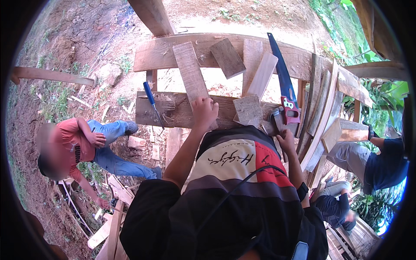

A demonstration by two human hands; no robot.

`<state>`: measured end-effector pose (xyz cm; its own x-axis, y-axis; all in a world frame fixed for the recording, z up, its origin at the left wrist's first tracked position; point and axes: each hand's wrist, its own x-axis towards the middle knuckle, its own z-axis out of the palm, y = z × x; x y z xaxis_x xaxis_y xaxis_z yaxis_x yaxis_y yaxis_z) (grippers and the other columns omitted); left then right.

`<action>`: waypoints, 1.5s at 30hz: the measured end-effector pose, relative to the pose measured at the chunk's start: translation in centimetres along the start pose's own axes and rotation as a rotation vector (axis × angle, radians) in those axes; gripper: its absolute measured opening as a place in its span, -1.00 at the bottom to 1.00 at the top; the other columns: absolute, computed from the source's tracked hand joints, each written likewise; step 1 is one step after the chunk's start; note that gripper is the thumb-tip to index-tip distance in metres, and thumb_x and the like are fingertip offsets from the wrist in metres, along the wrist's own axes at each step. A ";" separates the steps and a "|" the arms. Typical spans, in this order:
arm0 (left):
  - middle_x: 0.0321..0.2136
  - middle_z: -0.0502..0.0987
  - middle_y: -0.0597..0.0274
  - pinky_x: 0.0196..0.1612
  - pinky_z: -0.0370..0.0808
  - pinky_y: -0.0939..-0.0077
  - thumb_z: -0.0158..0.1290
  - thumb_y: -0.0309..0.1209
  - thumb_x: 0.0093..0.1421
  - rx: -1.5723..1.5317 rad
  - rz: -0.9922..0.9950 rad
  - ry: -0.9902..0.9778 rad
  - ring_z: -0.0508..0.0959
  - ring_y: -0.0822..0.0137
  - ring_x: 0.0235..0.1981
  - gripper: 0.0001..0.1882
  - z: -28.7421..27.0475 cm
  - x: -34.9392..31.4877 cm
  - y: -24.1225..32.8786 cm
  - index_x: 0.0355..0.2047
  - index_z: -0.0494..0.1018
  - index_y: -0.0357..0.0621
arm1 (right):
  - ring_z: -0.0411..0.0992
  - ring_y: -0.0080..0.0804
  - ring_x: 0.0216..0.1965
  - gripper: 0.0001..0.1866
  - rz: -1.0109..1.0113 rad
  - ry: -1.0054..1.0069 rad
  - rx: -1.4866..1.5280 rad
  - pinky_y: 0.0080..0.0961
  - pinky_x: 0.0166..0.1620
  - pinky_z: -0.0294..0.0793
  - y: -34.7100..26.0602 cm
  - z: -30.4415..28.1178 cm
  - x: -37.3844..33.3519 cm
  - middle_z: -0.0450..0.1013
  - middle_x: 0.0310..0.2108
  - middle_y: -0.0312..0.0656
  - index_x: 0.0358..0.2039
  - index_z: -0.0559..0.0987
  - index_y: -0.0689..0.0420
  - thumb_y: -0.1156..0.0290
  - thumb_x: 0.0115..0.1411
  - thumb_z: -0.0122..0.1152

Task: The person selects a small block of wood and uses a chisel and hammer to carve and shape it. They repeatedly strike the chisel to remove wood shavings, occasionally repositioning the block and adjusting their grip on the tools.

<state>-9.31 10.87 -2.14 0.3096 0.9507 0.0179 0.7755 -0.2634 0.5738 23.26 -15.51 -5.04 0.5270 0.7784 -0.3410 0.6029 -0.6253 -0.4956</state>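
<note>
My left hand [205, 112] is closed over the near end of a rough wooden board [189, 69], which lies across two thick bench planks. At the bench's near edge, my right hand [286, 141] grips the handle of a hammer [275, 115], its dark metal head pointing away from me. Right beside the hammer lies a handsaw [281, 65] with a dark blade and a red and white handle. A blue-handled chisel [149, 93] rests left of my left hand. Between my hands sits a small square wood block [248, 110].
Further wood offcuts [228, 57] lie on the far bench plank [156, 54]. Long boards [321, 104] lean at the right. One person [65, 143] in a red shirt is at the left; two others [383, 162] are at the right. Scrap wood [113, 225] litters the ground.
</note>
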 end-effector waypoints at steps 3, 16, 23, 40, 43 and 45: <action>-0.19 0.40 -0.01 0.06 0.27 0.07 0.11 -0.18 0.10 0.076 0.001 -0.024 0.34 -0.01 -0.10 -0.72 0.1 0.6 -0.7 -0.35 0.52 -0.15 | 0.43 0.02 -0.18 -0.54 -0.009 -0.077 -0.010 -0.21 -0.11 0.40 -0.4 -0.9 0.6 0.43 -0.24 0.10 -0.20 0.40 0.27 0.28 0.00 0.37; -0.24 0.44 0.02 0.08 0.26 0.12 0.12 -0.16 0.11 -0.049 -0.013 -0.031 0.39 0.03 -0.10 -0.66 -0.8 0.0 0.2 -0.27 0.48 -0.19 | 0.45 0.11 -0.14 -0.42 -0.129 0.001 -0.080 -0.15 -0.08 0.42 -1.9 -0.8 0.3 0.44 -0.22 0.14 -0.06 0.30 0.22 0.31 -0.03 0.36; -0.15 0.48 -0.19 -0.02 0.43 0.16 0.24 0.04 0.00 -0.601 -0.272 -0.271 0.50 -0.06 -0.12 -0.26 4.8 -0.5 5.2 -0.06 0.34 -0.38 | 0.38 -0.35 -0.50 -0.69 0.156 -0.031 0.118 -0.34 -0.37 0.35 -5.1 0.1 0.0 0.39 -0.60 -0.16 -0.46 0.44 0.22 0.23 0.10 0.27; -0.41 0.53 0.23 -0.29 0.48 0.43 0.36 -0.25 -0.06 -0.966 -0.284 -0.305 0.51 0.41 -0.38 -0.50 1.5 -2.1 9.0 -0.16 0.50 -0.24 | 0.43 -0.41 -0.08 -0.46 0.079 -0.439 1.127 -0.50 -0.03 0.46 -18.3 -3.8 4.6 0.37 -0.03 -0.16 0.26 0.20 0.21 0.44 0.26 -0.01; -0.40 0.55 0.15 -0.28 0.48 0.37 0.31 -0.18 -0.01 -0.853 -0.283 -0.456 0.54 0.32 -0.36 -0.51 0.6 -0.9 8.3 -0.16 0.50 -0.24 | 0.44 -0.41 -0.04 -0.39 0.106 -0.571 0.983 -0.46 -0.13 0.54 -17.5 -4.5 5.2 0.33 0.06 -0.19 0.31 0.16 0.02 0.40 0.26 0.04; -0.39 0.56 0.08 -0.26 0.48 0.32 0.26 -0.10 0.03 -0.719 -0.316 -0.412 0.56 0.22 -0.36 -0.49 -0.9 2.3 6.6 -0.17 0.50 -0.26 | 0.45 -0.44 -0.09 -0.36 0.085 -0.587 0.999 -0.51 -0.13 0.51 -16.0 -3.4 6.7 0.39 -0.03 -0.23 0.30 0.18 0.06 0.46 0.21 0.11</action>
<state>-3.98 11.47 2.44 0.4205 0.7904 -0.4455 0.3680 0.3003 0.8800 19.15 -0.46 3.32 0.0269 0.8060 -0.5913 -0.2998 -0.5577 -0.7740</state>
